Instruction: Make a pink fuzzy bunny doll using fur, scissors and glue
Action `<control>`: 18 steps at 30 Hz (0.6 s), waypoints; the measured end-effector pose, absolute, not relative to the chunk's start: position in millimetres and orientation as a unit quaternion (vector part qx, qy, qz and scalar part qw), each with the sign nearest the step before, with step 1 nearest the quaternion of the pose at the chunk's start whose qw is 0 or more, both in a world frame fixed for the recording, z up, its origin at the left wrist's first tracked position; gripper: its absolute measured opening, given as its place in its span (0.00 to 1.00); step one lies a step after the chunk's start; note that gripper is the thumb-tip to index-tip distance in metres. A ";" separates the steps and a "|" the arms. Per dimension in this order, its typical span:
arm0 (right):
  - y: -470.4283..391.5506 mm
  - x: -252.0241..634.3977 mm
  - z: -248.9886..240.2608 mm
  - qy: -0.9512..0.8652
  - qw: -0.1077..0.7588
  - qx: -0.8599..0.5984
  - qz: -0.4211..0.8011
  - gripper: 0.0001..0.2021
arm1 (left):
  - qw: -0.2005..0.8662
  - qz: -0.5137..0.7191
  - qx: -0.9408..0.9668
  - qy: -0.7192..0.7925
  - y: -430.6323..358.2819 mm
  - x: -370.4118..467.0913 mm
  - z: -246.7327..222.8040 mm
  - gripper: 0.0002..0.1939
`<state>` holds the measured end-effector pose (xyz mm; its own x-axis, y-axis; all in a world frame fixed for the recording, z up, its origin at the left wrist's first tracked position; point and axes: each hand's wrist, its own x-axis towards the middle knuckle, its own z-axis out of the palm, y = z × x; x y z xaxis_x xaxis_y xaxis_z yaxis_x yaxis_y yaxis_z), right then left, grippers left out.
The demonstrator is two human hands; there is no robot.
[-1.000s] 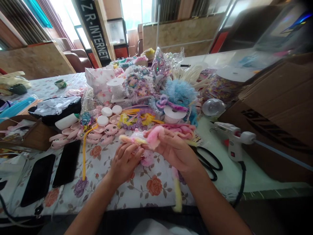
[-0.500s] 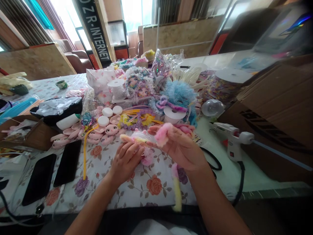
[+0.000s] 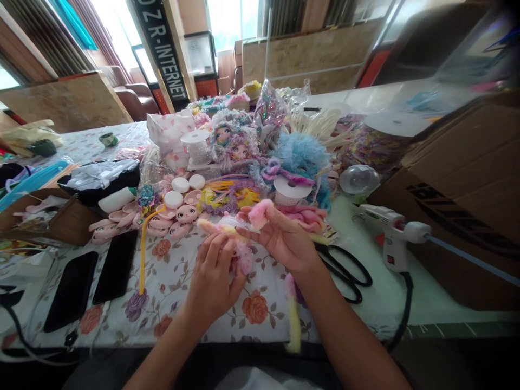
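My left hand [image 3: 215,268] is closed around a small piece with pink fluffy yarn [image 3: 244,257] on its lower side. A fuzzy pink-and-yellow strip [image 3: 207,226] sticks out above its fingers, and the rest of the piece is hidden by the hand. My right hand [image 3: 286,238] is just to the right, thumb and fingers closed on the curled pink end of a fuzzy chenille stem [image 3: 260,214]. Its index finger reaches toward the left hand's piece. A pink-to-yellow fuzzy length [image 3: 293,319] hangs below my right wrist, over the table's front edge.
Black-handled scissors [image 3: 345,271] and a white glue gun [image 3: 392,233] lie to the right, beside a cardboard box [image 3: 467,206]. Doll faces [image 3: 187,214], a ribbon spool [image 3: 292,189] and blue fluffy trim [image 3: 303,154] crowd the back. Two phones [image 3: 116,265] lie left.
My right hand has moved left and slightly down, with the pink stem end in its fingers. More of the scissors shows beside it. My left hand has turned slightly, its thumb now showing.
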<state>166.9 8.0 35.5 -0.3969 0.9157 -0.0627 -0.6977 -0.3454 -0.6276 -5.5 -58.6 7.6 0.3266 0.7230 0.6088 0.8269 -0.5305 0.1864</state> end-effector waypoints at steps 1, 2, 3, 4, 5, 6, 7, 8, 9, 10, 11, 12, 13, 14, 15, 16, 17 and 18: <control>7.8 166.2 34.1 -0.260 0.508 -0.208 0.794 0.05 | 0.081 -0.342 -0.799 -0.488 -58.9 -1.7 6.8 0.19; 7.8 165.6 32.7 -0.257 0.508 -0.209 0.795 0.05 | 0.090 -0.354 -0.785 -0.501 -58.6 2.5 5.3 0.18; 7.8 165.2 31.3 -0.255 0.508 -0.211 0.796 0.05 | 0.104 -0.365 -0.768 -0.517 -57.6 6.7 3.3 0.18; 7.7 164.8 30.1 -0.252 0.507 -0.212 0.796 0.05 | 0.118 -0.371 -0.751 -0.533 -56.2 10.7 0.9 0.19; 7.7 164.6 28.9 -0.249 0.506 -0.214 0.798 0.05 | 0.130 -0.375 -0.738 -0.546 -54.6 14.3 -1.5 0.19; 7.5 164.5 28.0 -0.245 0.504 -0.216 0.799 0.05 | 0.139 -0.378 -0.727 -0.557 -52.9 17.1 -3.7 0.19; 7.2 164.3 27.3 -0.241 0.503 -0.217 0.801 0.06 | 0.145 -0.380 -0.719 -0.563 -51.5 19.0 -5.4 0.18; 6.7 164.2 27.0 -0.237 0.501 -0.217 0.803 0.06 | 0.147 -0.383 -0.715 -0.567 -50.3 19.9 -6.5 0.17; 6.1 163.9 26.9 -0.233 0.501 -0.217 0.805 0.06 | 0.147 -0.384 -0.714 -0.566 -49.6 20.0 -7.1 0.16; 5.4 163.6 27.2 -0.230 0.502 -0.216 0.806 0.06 | 0.145 -0.387 -0.716 -0.563 -49.3 19.4 -7.2 0.15; 4.8 163.2 27.6 -0.227 0.502 -0.216 0.806 0.06 | 0.142 -0.389 -0.719 -0.558 -49.4 18.3 -7.0 0.14; 4.1 162.7 28.1 -0.226 0.501 -0.216 0.807 0.06 | 0.136 -0.391 -0.723 -0.554 -49.7 16.8 -6.6 0.13; 3.6 162.2 28.5 -0.226 0.501 -0.216 0.807 0.06 | 0.129 -0.393 -0.727 -0.549 -50.1 15.3 -6.1 0.13; 3.3 161.9 28.7 -0.225 0.501 -0.217 0.807 0.06 | 0.121 -0.395 -0.731 -0.544 -50.5 13.8 -5.8 0.12; 3.2 161.6 28.6 -0.224 0.501 -0.217 0.807 0.06 | 0.113 -0.398 -0.734 -0.538 -50.9 12.6 -5.7 0.12; 3.2 161.5 28.2 -0.223 0.501 -0.217 0.807 0.06 | 0.107 -0.401 -0.738 -0.533 -51.1 11.6 -5.7 0.11; 3.4 161.6 27.7 -0.222 0.503 -0.217 0.807 0.07 | 0.103 -0.405 -0.741 -0.526 -51.3 10.8 -6.0 0.11; 3.6 161.8 26.9 -0.221 0.503 -0.218 0.806 0.07 | 0.101 -0.410 -0.743 -0.519 -51.4 10.2 -6.4 0.10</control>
